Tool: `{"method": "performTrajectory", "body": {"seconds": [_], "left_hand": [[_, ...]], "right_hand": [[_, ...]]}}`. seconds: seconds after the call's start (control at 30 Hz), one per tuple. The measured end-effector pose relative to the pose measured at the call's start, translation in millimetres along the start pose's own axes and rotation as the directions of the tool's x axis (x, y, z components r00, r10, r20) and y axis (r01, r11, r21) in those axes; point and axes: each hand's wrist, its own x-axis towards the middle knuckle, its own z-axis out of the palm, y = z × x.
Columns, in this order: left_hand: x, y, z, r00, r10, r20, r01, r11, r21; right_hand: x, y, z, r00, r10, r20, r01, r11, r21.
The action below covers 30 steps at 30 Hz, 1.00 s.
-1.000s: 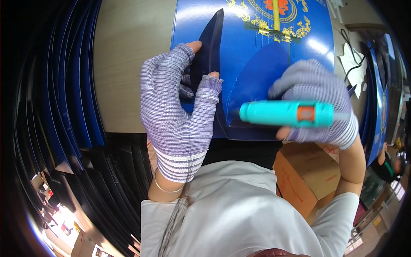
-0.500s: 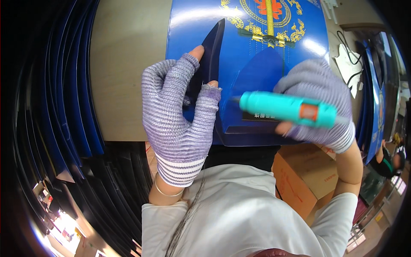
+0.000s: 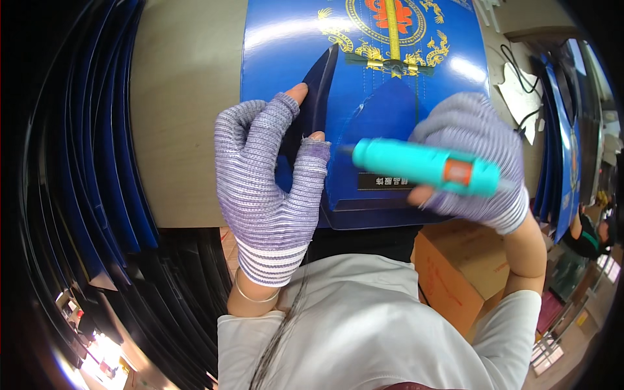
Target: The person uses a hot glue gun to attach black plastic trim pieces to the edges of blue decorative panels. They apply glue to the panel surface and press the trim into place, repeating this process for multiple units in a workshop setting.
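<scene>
In front of me lies a glossy blue printed panel (image 3: pixel 279 58) with gold and red ornament, seemingly part of a cover or bag. My left hand (image 3: pixel 266 175), in a striped purple-and-white fingerless glove, pinches a dark curved flap (image 3: pixel 320 91) at the panel's left side between thumb and fingers. A matching glove covers my right hand (image 3: pixel 478 153), which is wrapped round a teal glue gun (image 3: pixel 403 164). Its nozzle points left, close to my left thumb and the panel's curved inner edge; whether it touches is blurred. Part of the flap is hidden behind my left fingers.
Blue and black folded panels (image 3: pixel 104 143) stand in a row at the left. Behind the panel's right edge lie white scraps (image 3: pixel 523 97) and a black cable (image 3: pixel 520 62). Cardboard boxes (image 3: pixel 448 266) stand below the table. Another person (image 3: pixel 588 227) shows at the far right.
The blue panel appears slightly farther left and lower in view. My right hand and the glue gun have shifted a little left; my left hand keeps its pinch on the flap.
</scene>
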Motion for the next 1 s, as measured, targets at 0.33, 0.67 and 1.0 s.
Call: {"method": "performTrajectory", "body": {"seconds": [0.33,0.67,1.0], "left_hand": [[1,1,-2,1.000,-0.021,0.014,0.021,1.000,-0.003],[3,2,-1,0.999,-0.002,0.035,0.001,1.000,0.013],[5,2,6,0.997,0.037,0.065,-0.038,0.999,0.020]], "right_hand": [[-11,13,-6,0.924,0.300,-0.236,-0.315,0.949,-0.028],[-1,0,-5,0.988,0.136,-0.069,-0.147,0.971,-0.190],[-6,7,-11,0.981,0.164,-0.106,-0.167,0.986,-0.019]]}}
